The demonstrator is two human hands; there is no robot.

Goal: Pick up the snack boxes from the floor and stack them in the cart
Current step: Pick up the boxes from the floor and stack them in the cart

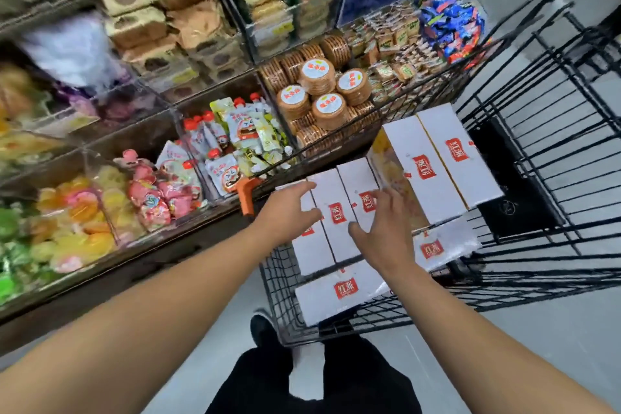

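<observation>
Several white snack boxes with red logos lie stacked inside the black wire cart (537, 218). A pair of boxes (443, 158) sits highest at the cart's middle. A row of boxes (336, 208) lies lower at the near end, with more boxes (339, 292) beneath. My left hand (289, 212) rests with spread fingers on the left side of the near row. My right hand (386, 228) lies with fingers apart on the right side of that row. Neither hand grips a box.
Clear bins of snacks (235, 144) and round biscuit packs (319, 91) fill the shelves to the left, close against the cart. The cart's orange corner (247, 198) sits by the shelf. Grey floor (554, 329) lies to the right; my dark trousers and shoe are below.
</observation>
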